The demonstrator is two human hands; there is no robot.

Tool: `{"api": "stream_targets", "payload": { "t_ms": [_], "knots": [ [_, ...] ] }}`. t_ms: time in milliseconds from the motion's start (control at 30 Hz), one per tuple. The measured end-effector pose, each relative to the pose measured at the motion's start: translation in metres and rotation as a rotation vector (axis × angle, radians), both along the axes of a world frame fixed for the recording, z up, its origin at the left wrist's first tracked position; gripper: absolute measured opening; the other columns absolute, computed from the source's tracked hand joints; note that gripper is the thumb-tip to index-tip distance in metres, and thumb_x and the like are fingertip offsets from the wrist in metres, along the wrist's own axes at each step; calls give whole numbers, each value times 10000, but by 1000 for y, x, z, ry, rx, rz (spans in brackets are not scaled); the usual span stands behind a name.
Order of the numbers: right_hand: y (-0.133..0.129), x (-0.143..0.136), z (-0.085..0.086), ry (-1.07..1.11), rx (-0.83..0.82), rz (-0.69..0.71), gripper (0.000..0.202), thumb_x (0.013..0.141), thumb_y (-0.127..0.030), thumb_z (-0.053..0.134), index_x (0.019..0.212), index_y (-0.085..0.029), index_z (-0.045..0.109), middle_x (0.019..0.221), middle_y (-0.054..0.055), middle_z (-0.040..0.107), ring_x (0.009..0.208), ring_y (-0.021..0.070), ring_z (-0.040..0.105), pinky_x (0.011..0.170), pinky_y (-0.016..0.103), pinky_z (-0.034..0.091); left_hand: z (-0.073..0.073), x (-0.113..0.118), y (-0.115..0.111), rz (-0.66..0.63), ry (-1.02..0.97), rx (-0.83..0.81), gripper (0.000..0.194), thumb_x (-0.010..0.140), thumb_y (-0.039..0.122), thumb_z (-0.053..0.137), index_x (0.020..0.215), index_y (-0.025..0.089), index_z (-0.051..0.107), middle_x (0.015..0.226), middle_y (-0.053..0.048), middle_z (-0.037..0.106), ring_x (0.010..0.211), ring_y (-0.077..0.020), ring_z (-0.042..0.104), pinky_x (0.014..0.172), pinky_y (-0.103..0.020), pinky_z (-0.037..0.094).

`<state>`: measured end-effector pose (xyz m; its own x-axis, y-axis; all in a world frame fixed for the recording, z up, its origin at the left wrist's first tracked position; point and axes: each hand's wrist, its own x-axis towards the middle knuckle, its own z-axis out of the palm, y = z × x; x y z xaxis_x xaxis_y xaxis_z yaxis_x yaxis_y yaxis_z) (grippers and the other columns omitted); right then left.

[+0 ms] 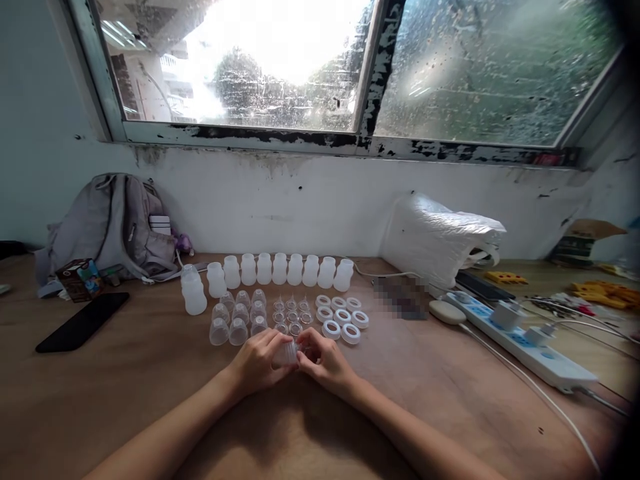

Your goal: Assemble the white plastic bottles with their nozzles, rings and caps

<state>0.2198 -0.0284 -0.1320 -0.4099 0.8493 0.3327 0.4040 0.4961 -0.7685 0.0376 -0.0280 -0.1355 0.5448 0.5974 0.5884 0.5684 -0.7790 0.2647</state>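
My left hand (257,360) is wrapped round a translucent ribbed plastic piece (285,354) near the table's front middle. My right hand (323,360) pinches at that piece's right end; a small clear part shows by its fingertips, partly hidden. Beyond my hands lie several clear nipple-like parts (293,317). Left of them stand clear domed caps (241,313) in rows, and on the right are white rings (343,316). A row of frosted bottles (280,269) stands behind, with a larger-looking bottle (193,291) at its left end.
A black phone (83,323), a small box (80,279) and a grey backpack (117,223) are on the left. On the right are a white power strip (525,347) with cables, an oval white object (447,312) and a silvery bag (440,240). A window is above the back wall.
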Motion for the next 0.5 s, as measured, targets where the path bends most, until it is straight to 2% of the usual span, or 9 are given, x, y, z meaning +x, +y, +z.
{"api": "stream_targets", "payload": {
  "t_ms": [133, 300, 500],
  "knots": [
    [1, 0, -4, -17, 17, 1, 121, 689, -148, 486, 803, -190, 477, 627, -34, 488, 511, 77, 423, 475, 188, 347, -2, 0, 1, 1, 10, 45, 251, 741, 355, 531, 910, 171, 513, 776, -57, 593, 717, -175, 565, 650, -300, 468],
    [3, 1, -7, -48, 72, -6, 223, 603, -59, 464, 776, -199, 467, 570, -56, 443, 494, 78, 398, 478, 185, 340, -1, 2, -2, -8, 12, 20, 261, 709, 347, 554, 896, 170, 512, 782, -58, 599, 725, -182, 575, 682, -311, 475],
    [7, 11, -3, -131, 227, 24, 293, 596, -38, 432, 835, -202, 471, 721, -15, 488, 554, 91, 441, 529, 199, 373, 2, -1, -2, 10, -2, -21, 272, 703, 345, 563, 905, 171, 506, 799, -60, 597, 743, -187, 575, 670, -303, 472]
  ]
}}
